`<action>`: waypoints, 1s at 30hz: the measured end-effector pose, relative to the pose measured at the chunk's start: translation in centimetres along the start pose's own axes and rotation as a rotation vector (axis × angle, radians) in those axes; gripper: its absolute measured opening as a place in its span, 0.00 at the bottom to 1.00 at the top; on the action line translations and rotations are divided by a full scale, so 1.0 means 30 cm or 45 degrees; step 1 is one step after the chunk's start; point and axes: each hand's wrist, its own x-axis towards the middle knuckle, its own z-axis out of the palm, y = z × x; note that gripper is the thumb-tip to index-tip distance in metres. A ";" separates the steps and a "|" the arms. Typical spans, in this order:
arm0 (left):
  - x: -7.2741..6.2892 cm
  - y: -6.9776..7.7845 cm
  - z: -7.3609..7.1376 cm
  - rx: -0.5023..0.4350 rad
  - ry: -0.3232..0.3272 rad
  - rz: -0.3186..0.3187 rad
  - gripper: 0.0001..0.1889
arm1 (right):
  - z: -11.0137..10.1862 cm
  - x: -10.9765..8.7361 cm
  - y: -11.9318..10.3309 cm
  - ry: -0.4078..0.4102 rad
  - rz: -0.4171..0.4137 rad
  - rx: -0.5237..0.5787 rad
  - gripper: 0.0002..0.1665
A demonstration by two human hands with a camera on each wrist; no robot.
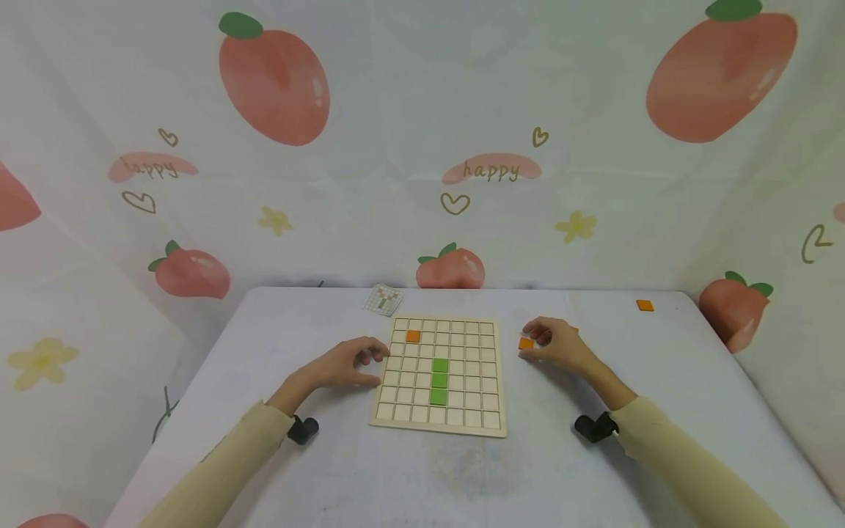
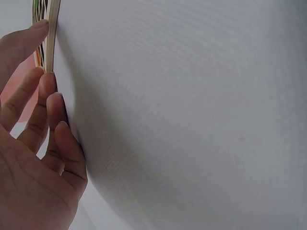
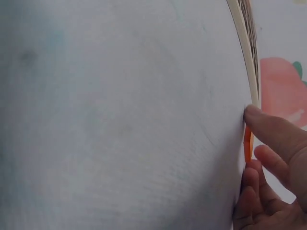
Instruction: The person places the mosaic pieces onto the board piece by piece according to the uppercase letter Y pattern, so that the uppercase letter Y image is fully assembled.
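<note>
A pale wooden grid board point(image 1: 436, 430) lies on the white table. One orange square tile point(image 1: 412, 336) sits in a cell at its upper left, and a column of three green tiles point(image 1: 440, 380) is near its middle. My left hand point(image 1: 346, 363) is at the board's left edge, thumb and fingertips against it, fingers loosely bent. To the right of the board, my right hand point(image 1: 561, 345) is low over the table. Its thumb and fingers are spread around another orange tile point(image 1: 526, 343), which looks flat on the table; no firm pinch shows.
A small card point(image 1: 383, 299) with a printed grid pattern lies behind the board. Part of an orange piece point(image 1: 576, 331) shows behind my right hand. Farther right, near the back edge, lies one more orange tile point(image 1: 645, 305). A fruit-print curtain point(image 1: 370, 169) hangs behind the table.
</note>
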 end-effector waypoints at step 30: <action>0.002 0.002 -0.001 -0.006 0.004 0.002 0.26 | -0.010 0.012 -0.006 -0.048 0.036 0.151 0.14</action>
